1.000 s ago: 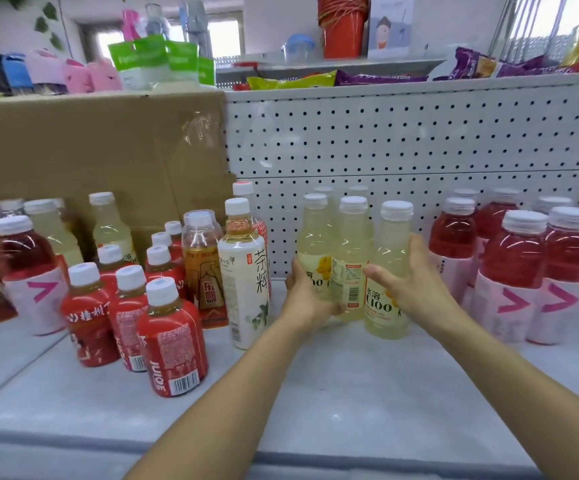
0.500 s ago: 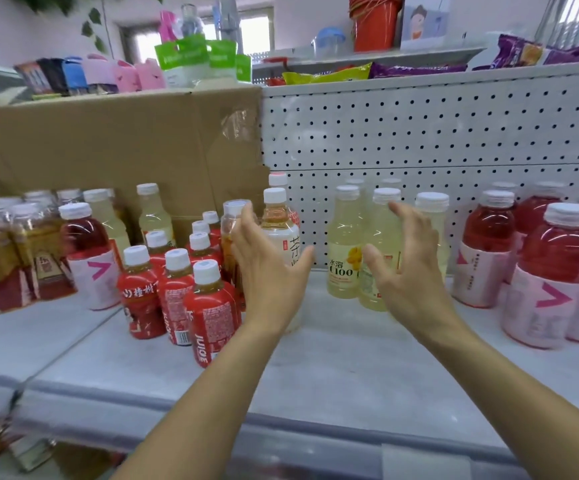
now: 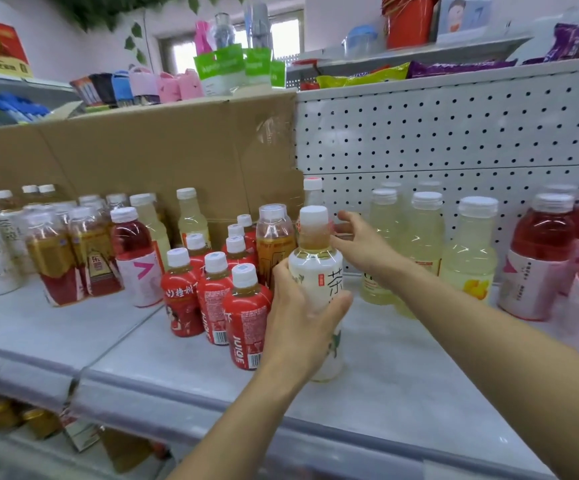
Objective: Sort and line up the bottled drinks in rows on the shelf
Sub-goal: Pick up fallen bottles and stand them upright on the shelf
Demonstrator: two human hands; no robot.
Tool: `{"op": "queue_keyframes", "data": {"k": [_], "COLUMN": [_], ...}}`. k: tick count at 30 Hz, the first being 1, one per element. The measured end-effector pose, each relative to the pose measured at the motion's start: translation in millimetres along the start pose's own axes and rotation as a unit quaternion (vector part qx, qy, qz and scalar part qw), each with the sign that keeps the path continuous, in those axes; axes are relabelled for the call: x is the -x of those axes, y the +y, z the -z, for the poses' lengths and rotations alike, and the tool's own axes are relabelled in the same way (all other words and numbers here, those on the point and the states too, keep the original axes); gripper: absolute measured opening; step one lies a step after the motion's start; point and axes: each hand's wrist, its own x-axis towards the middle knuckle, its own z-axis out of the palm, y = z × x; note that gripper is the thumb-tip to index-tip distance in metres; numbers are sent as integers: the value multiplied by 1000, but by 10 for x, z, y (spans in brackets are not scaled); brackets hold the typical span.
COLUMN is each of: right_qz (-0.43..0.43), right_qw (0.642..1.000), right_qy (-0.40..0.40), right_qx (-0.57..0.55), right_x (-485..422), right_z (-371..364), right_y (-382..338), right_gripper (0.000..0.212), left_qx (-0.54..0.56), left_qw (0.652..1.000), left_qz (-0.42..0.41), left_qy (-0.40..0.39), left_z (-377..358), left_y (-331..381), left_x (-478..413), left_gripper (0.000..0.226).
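Head view: midway through sorting, much left to line up.
Wrapped by the left grip point(image 3: 301, 323), white tea bottle point(image 3: 319, 282) upright near the shelf point(image 3: 402, 375) front. Just behind that bottle, right grip point(image 3: 360, 244) spread, holding nothing. To its right, pale yellow bottles point(image 3: 426, 233) and pink-labelled red bottles point(image 3: 537, 265) already rowed; to its left, red juice bottles point(image 3: 246, 317) bunched, mixed cluster point(image 3: 56, 258) beyond seemingly unsorted.
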Motion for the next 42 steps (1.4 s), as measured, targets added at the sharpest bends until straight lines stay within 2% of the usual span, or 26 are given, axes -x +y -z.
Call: {"op": "queue_keyframes", "data": {"k": [6, 12, 17, 21, 23, 31, 38, 42], "right_qz": [-18, 7, 5, -32, -36, -7, -3, 3], "right_qw": [1000, 999, 999, 999, 999, 1000, 998, 991], "right_qy": [-26, 1, -33, -15, -4, -17, 59, 130], "right_qx": [2, 38, 22, 11, 4, -16, 0, 13], "right_x": [-142, -99, -66, -143, -153, 563, 1533, 1891], "right_z": [-215, -40, -146, -348, -371, 29, 450, 634], "right_y": [115, 318, 320, 258, 274, 307, 247, 251], "right_gripper": [72, 57, 73, 54, 52, 70, 60, 57], "left_qx": [-4, 3, 7, 2, -1, 27, 41, 79], "left_qw": [1000, 1000, 1000, 1000, 1000, 1000, 999, 994], "left_qz": [-2, 3, 3, 0, -3, 1, -2, -14], "left_qy": [7, 3, 0, -5, -9, -8, -24, -76], "left_z": [119, 112, 127, 147, 153, 114, -4, -231], "left_y": [54, 46, 45, 27, 24, -14, -112, 21], "left_x": [82, 88, 93, 81, 81, 133, 276, 337], "left_gripper": [66, 66, 66, 67, 67, 69, 69, 65]}}
